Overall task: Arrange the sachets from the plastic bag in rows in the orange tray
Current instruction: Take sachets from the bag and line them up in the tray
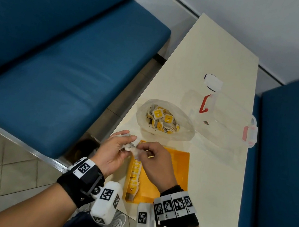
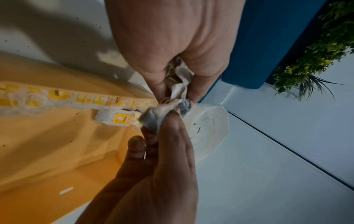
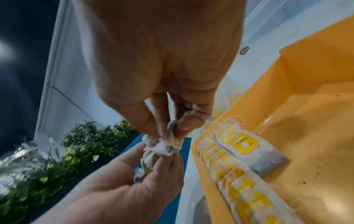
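Orange tray (image 1: 173,165) on worktop (image 1: 218,69), one sachet row (image 1: 134,175) along its left wall. Left hand (image 1: 113,154) clutches bunched sachets (image 1: 131,145); right hand (image 1: 157,161) pinches the same bunch (above tray's far-left corner). Plastic bag (image 1: 164,120) beyond, open, sachets inside.

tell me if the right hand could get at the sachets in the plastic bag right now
Probably not at once: the right hand is pinching the clump of sachets that the left hand holds. The plastic bag gapes open just beyond, unobstructed.
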The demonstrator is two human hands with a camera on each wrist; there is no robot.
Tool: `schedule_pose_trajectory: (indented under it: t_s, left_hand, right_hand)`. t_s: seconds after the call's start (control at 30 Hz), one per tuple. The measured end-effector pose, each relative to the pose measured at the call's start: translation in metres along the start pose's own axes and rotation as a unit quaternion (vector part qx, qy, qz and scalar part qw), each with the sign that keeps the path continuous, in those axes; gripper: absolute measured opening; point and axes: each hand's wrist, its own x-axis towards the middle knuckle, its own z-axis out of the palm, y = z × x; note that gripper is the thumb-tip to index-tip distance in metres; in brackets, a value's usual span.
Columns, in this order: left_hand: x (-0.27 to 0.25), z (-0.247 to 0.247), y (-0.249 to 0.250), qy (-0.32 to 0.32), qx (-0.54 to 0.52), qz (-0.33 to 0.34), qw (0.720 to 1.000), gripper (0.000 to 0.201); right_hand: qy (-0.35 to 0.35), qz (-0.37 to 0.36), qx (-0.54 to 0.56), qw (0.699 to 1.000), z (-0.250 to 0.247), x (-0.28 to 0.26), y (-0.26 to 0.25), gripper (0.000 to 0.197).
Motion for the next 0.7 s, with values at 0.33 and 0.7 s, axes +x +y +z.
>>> schedule_pose_trajectory:
  t_s: [0.33,0.7]
  left_hand:
    - [-0.005,0.003,-0.001,0.019,-0.014,0.008,1.000,0.044]
    - [-0.004,-0.001,0.000,0.038,-0.006,0.020,0.999,0.045]
  right_hand:
    - [0.029,-0.111,-0.169,0.979,0.011,-0.003,0.008,0.018]
    - [0.103,-0.158,-0.231,0.954,0.000,-0.005,0.018,0.004]
